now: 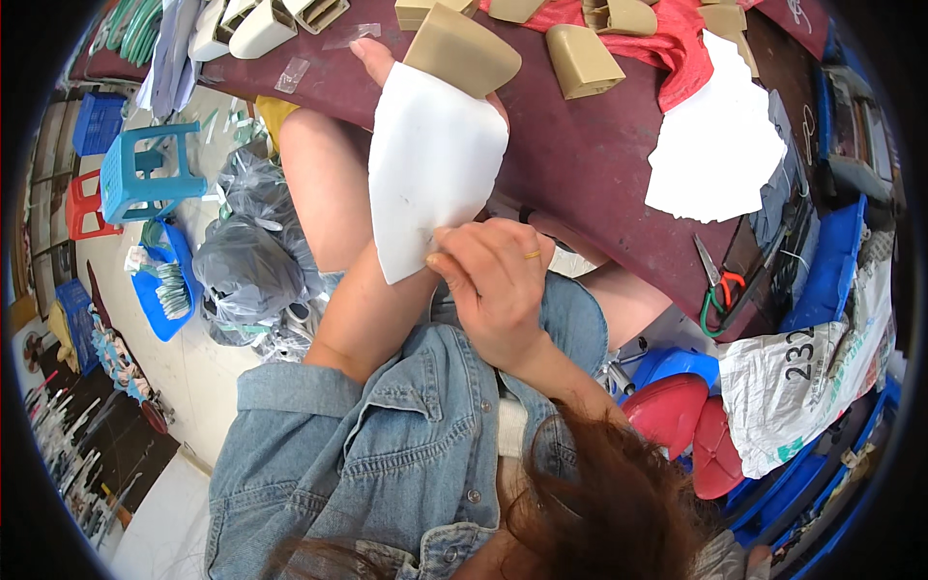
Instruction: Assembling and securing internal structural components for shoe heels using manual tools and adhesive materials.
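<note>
A tan plastic block shaped like a shoe heel [464,50] is held over the table's near edge by my left hand [374,64]. My thumb shows on its left and fingertips on its right; the palm is hidden. A white, smooth, curved sheet [435,159] covers the heel's lower part and hangs down over my left wrist. My right hand [498,280] is closed, thumb and forefinger pinched at the sheet's lower right edge. A faint grey smudge lies beside those fingertips.
On the maroon table [570,145] lie another tan heel [583,63], white heels [263,29], red cloth [677,58], white sheets [715,135] and scissors [717,290]. A blue stool [150,174] and grey plastic bags [246,271] stand left; a white sack [788,387] is right.
</note>
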Demonstrator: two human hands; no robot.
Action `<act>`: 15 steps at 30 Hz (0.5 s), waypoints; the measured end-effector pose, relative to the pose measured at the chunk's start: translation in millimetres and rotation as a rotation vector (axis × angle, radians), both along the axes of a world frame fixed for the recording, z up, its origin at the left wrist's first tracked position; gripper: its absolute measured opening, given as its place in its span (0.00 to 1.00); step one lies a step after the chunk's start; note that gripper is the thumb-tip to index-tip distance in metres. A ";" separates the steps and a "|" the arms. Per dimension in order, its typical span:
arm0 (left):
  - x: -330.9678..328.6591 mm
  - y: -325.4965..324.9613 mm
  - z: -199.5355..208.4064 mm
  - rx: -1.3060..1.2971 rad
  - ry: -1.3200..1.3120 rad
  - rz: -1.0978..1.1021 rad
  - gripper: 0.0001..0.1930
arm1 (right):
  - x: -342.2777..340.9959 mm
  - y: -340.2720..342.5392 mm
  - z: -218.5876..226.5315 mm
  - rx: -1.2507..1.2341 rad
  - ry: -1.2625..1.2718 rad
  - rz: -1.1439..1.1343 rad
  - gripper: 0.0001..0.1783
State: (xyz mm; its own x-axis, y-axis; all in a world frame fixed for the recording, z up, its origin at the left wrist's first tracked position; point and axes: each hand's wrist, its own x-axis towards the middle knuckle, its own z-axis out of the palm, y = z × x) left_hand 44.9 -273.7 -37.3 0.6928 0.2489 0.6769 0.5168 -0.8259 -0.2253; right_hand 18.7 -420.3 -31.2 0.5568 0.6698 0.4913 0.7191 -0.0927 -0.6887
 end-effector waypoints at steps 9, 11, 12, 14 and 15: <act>-2.4 0.0 4.1 0.003 0.054 0.007 0.08 | 0.2 0.3 2.7 -0.029 0.017 0.004 0.13; -3.8 -0.9 4.4 0.008 0.083 0.002 0.08 | -0.8 -1.6 0.8 -0.043 -0.031 0.020 0.13; -4.8 -1.3 3.3 -0.019 0.081 0.004 0.08 | -0.5 -2.1 -0.5 -0.055 -0.079 0.035 0.13; -5.4 -2.2 1.2 -0.045 0.077 0.007 0.08 | 1.8 -2.7 -2.5 -0.048 -0.070 0.057 0.13; -5.7 -3.1 0.0 -0.034 0.101 0.053 0.07 | 2.1 -2.8 -2.9 -0.044 -0.059 0.078 0.14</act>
State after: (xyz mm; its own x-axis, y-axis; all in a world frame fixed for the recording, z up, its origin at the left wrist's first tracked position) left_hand 39.2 -276.8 -37.3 0.7419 0.3088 0.5952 0.5365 -0.8058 -0.2506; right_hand 20.8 -423.1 -34.1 0.4730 0.7318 0.4906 0.7643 -0.0638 -0.6418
